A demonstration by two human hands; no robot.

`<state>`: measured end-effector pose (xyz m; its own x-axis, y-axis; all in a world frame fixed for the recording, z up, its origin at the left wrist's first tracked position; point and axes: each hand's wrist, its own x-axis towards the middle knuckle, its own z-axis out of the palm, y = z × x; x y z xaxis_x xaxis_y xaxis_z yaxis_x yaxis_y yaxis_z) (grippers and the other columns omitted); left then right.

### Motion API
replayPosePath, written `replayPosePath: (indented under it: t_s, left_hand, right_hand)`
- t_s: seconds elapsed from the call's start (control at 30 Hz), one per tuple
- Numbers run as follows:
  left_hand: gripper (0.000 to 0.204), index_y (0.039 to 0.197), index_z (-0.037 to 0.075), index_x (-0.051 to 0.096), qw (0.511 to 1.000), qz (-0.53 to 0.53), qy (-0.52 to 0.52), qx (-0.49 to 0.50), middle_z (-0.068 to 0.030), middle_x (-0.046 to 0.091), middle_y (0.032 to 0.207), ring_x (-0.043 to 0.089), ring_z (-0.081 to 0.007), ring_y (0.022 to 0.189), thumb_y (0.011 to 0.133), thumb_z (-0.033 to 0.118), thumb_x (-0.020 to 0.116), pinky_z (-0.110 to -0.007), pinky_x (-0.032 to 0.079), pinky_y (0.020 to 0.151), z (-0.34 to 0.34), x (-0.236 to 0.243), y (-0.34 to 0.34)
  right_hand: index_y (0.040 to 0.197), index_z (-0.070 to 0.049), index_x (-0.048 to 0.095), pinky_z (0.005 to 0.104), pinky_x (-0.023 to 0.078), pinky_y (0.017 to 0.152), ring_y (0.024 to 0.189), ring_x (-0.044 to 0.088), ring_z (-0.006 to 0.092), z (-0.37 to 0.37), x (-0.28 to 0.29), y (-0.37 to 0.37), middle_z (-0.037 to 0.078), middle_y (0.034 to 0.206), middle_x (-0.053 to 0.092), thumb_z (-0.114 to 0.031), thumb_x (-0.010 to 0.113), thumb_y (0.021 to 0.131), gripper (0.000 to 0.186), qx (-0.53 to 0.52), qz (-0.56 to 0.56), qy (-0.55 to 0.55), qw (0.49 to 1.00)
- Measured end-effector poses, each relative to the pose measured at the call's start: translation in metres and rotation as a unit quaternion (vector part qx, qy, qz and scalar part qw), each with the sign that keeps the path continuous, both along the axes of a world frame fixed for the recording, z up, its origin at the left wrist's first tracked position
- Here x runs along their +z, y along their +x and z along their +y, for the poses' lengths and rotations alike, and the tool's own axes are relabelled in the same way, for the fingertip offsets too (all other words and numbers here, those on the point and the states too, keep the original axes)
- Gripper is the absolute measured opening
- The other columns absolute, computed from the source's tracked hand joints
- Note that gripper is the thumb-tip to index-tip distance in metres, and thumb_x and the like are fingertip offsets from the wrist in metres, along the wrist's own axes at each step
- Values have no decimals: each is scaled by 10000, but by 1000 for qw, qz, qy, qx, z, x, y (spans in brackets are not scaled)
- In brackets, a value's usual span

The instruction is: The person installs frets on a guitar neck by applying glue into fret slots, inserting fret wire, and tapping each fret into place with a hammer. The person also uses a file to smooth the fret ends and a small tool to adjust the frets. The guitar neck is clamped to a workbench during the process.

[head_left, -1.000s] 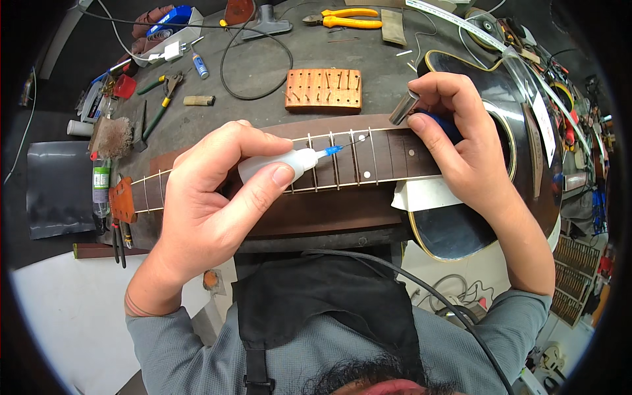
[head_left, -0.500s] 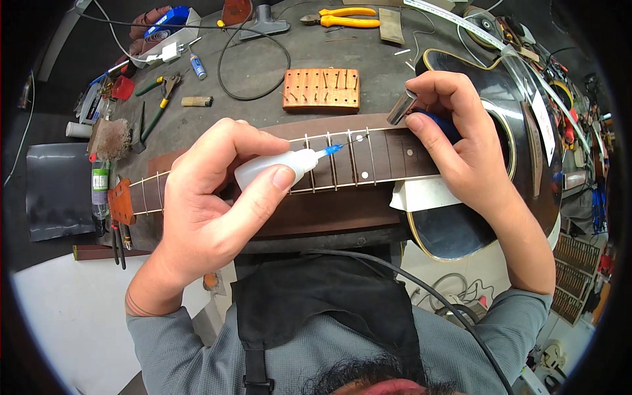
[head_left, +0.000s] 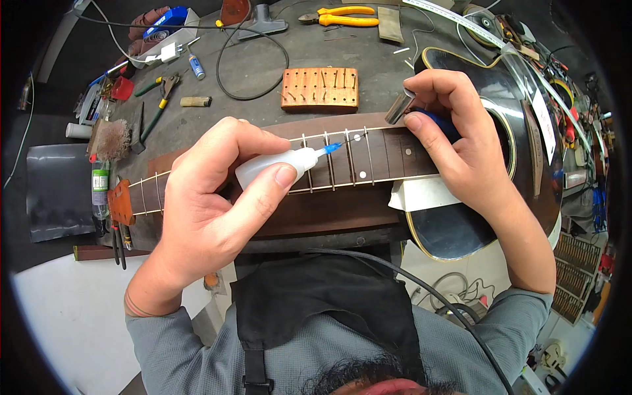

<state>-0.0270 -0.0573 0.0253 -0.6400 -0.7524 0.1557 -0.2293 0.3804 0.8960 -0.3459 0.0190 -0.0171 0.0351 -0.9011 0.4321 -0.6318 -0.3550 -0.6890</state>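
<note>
My left hand is closed round a white squeeze bottle, its blue applicator and fine needle pointing right over a fret near a white inlay dot on the dark guitar fretboard. My right hand grips a metal cylindrical piece and something dark blue, partly hidden by the fingers, just above the fretboard's far edge. The black guitar body lies on the right, with white paper tucked under the neck's end. The orange-brown headstock is at the left.
On the grey bench are a wooden block with pins, yellow pliers, green cutters, a brush, a labelled bottle and a looped cable. More tools crowd the right rim.
Both hands and what they hold look almost still, shifted very slightly left in the picture along with the bench things. The grips are unchanged.
</note>
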Motion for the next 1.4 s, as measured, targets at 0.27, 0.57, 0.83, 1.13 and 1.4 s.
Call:
replayPosePath:
  t_s: [0.27,0.57,0.83,1.13,1.4]
  left_hand:
    - [163,1186,-41,721,999,-41,-9,-9,-28,650,973,526,-72,843,1052,48,743,-252,390,751,2,5,0]
    - [195,1201,-49,723,1000,2,5,-14,-64,741,1022,672,-123,888,1056,62,793,-289,523,791,-1,2,7]
    - [334,1369,-7,601,977,138,128,105,-74,697,1050,582,-90,744,1137,226,662,-239,472,676,-8,-4,9]
    - [350,1411,20,570,951,205,189,133,-77,641,929,572,-100,737,1164,264,613,-239,454,663,-17,-7,13]
    - [336,1403,19,566,949,216,189,128,-76,632,927,569,-102,730,1169,257,604,-243,453,658,-17,-9,12]
  right_hand:
    - [1367,-53,665,364,614,942,1044,767,245,0,-1,-1,105,1125,726,-42,774,1037,348,2,0,-2,1000]
    - [1371,-51,662,367,614,945,1044,767,249,-1,-1,0,109,1128,725,-41,774,1035,355,3,2,0,1000]
    - [1379,-65,665,379,609,901,1002,764,277,-3,5,5,111,1062,730,-54,783,1023,375,7,7,15,1000]
    - [1412,-30,696,359,575,941,1010,720,242,-15,11,10,114,1108,713,-9,757,1027,390,44,97,4,994]
    - [1185,-23,688,483,572,843,1000,710,395,-22,10,9,142,1044,694,-148,765,1032,212,67,199,-32,977]
